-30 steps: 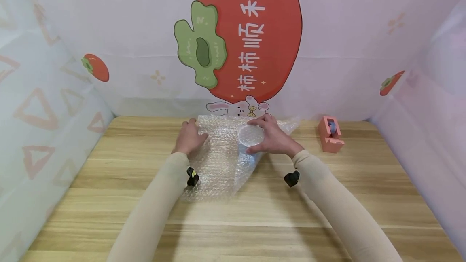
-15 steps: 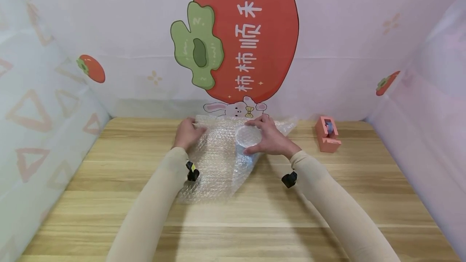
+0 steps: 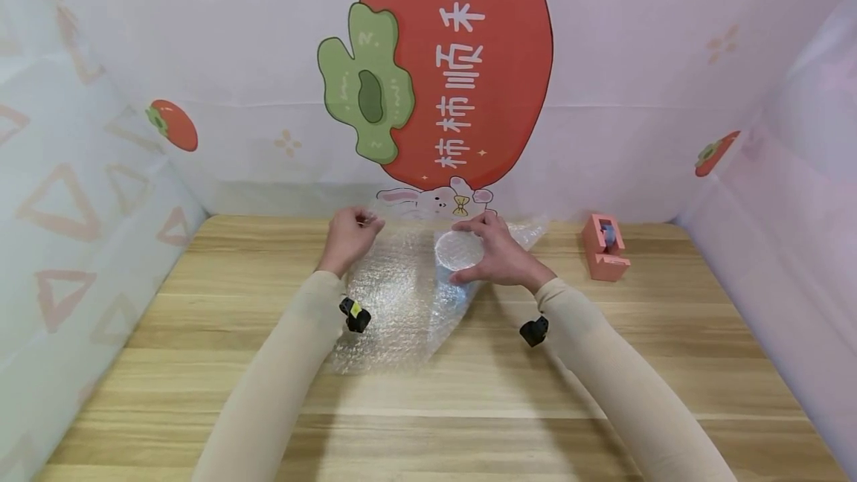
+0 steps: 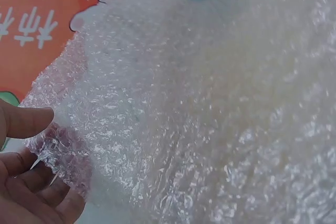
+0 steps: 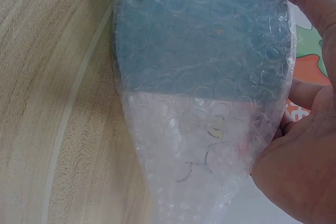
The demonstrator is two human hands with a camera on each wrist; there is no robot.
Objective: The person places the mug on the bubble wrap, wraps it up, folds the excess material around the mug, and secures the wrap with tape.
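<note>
A sheet of bubble wrap (image 3: 395, 296) lies across the table and is folded over a blue, round-topped, cup-like thing (image 3: 458, 251) standing on its right part. My right hand (image 3: 498, 255) grips this wrapped thing from the right, thumb on the near side and fingers on the far side. Through the wrap, the right wrist view shows its blue side (image 5: 194, 40); its exact kind is blurred by the bubbles. At the far left, my left hand (image 3: 350, 239) holds the raised far corner of the bubble wrap between thumb and fingers (image 4: 37, 177).
A pink tape dispenser (image 3: 605, 248) with a blue roll stands at the back right of the wooden table (image 3: 428, 430). Behind the table rises a printed backdrop (image 3: 261, 43), and similar cloth walls stand at both sides.
My left hand has moved slightly up and away, taking hold of the bubble wrap's far left corner and lifting it. My right hand keeps its grip on the wrapped thing.
</note>
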